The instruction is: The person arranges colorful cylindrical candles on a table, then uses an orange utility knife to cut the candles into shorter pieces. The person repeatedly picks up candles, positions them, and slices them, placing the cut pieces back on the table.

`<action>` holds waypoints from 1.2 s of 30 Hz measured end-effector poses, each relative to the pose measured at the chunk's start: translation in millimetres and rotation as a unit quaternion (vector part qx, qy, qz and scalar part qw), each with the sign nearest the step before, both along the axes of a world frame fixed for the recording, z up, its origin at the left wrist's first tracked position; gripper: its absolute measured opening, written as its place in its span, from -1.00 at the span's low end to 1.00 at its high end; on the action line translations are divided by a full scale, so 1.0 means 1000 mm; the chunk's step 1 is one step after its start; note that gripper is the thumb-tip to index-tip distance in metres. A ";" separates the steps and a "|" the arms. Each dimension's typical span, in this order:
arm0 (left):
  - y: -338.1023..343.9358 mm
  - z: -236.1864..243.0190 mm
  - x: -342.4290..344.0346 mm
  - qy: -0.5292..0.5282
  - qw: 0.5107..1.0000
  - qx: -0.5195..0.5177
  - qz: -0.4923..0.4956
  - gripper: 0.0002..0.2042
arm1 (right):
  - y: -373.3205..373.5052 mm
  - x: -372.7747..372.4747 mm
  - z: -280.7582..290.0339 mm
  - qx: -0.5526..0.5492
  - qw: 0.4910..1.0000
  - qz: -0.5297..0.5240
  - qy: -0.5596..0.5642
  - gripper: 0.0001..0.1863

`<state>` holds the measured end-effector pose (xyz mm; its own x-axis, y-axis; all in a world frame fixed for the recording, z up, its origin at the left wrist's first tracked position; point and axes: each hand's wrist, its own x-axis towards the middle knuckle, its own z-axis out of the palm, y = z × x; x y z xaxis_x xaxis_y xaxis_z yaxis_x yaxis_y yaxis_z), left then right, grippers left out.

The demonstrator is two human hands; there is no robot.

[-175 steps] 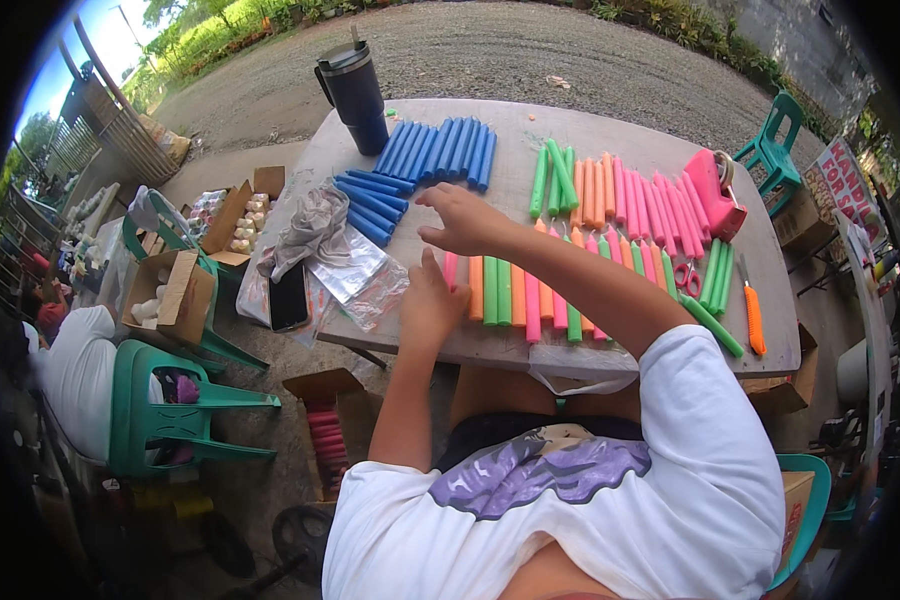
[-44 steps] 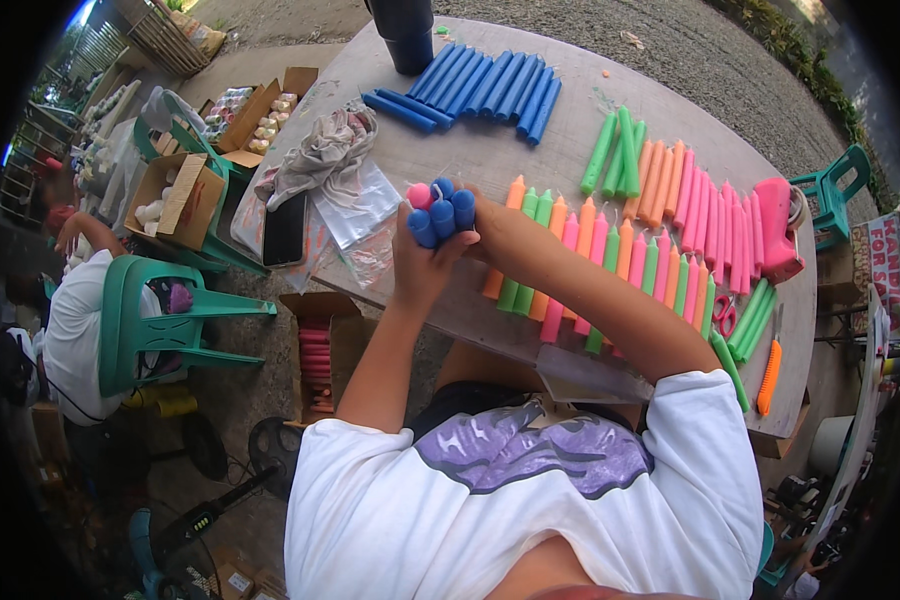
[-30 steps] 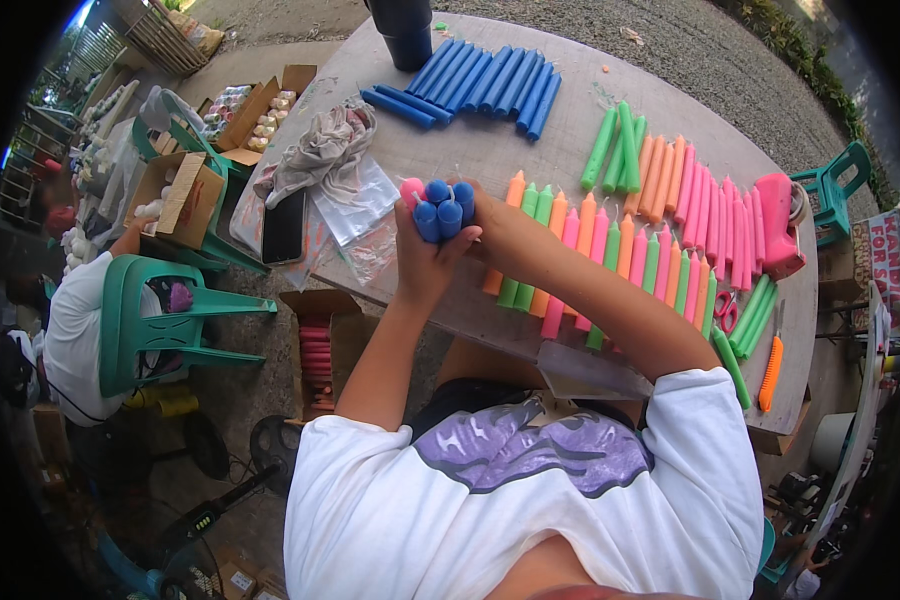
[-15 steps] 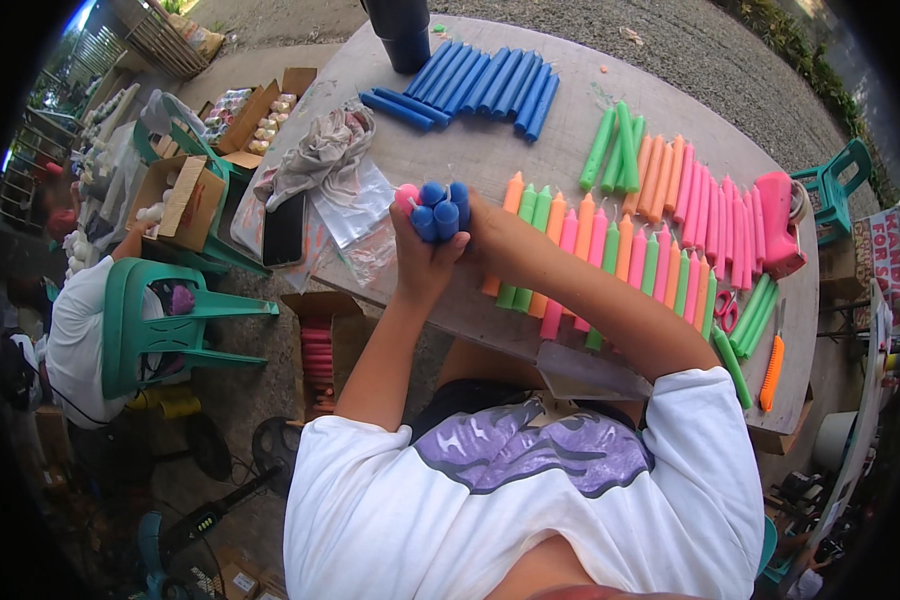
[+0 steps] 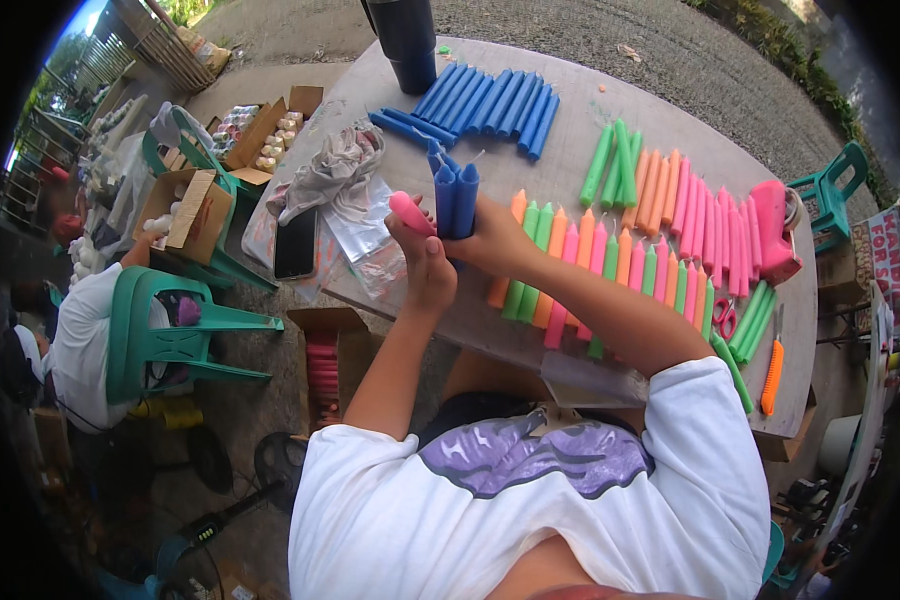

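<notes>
- Parted the pink candle [image 5: 410,213] from the blue candles [image 5: 457,198] approx. half a sec after bunching all together betw. L hand [image 5: 427,275] & R hand [image 5: 494,240].
- Gathered the blue into the R, slightly higher & to the right; kept the pink in the L, tilted toward the upper left.
- Turned one bundle into two separate holds, w/ colours split betw. hands; likely a regrouping in mid-handling rather than a finished bunch.
- Closed the R hand snugly round the blue candles from the right side, holding them near upright, wicks up, close to the left end of the table [image 5: 570,175].
- Curled the L hand only partway, thumb raised, for a looser, narrower hold on the pink candle.
- Could not count the blue candles for certain, due to overlap, nor tell contact betw. L fingertips & blue bases.
- Left two loose blue candles [image 5: 410,127] lying at an angle beside the blue row [image 5: 495,105], just beyond the hands.
- Worked betw. a crumpled cloth [image 5: 332,175], dark phone [image 5: 296,245] & clear plastic bags [image 5: 362,232] on the left and a mixed row [image 5: 610,258] of orange, green & pink candles on the right, partly hidden by the R forearm [image 5: 610,300].
</notes>
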<state>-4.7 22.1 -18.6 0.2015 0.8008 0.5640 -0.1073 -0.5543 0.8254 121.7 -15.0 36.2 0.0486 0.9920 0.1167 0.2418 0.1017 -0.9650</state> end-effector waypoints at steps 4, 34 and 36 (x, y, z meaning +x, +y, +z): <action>-0.008 0.019 -0.003 -0.063 0.989 -0.132 0.029 -0.47 | 0.034 0.012 0.019 -0.147 0.980 -0.021 -0.129 -0.32; -0.004 0.016 0.001 -0.080 0.989 -0.120 -0.032 -0.71 | 0.152 0.021 -0.002 -0.146 0.900 -0.087 -0.402 -0.65; -0.004 0.017 -0.001 -0.085 0.986 -0.135 -0.042 -0.72 | 0.145 0.026 -0.002 -0.155 0.923 -0.091 -0.340 -0.60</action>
